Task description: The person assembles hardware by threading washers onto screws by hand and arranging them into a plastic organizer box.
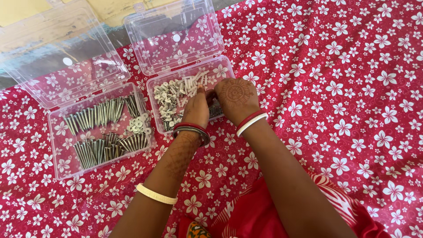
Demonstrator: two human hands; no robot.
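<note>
Two clear plastic boxes lie open on a red cloth with white flowers. My left hand [196, 108] and my right hand [236, 98] both reach into the right box [225, 66], which holds white plastic wall plugs [187, 84] and small silvery screws [169, 103]. The fingers of both hands are bunched together down among the pieces, and the hands hide what they pinch. Both wrists wear bangles, red, white and metal. The left box [55, 132] holds long metal bolts [94, 115] in rows and a heap of washers [137, 125].
Both box lids [176, 35] stand open at the back, toward a pale floor edge. The flowered cloth [343, 110] spreads wide to the right. My red garment [260, 211] shows at the bottom edge.
</note>
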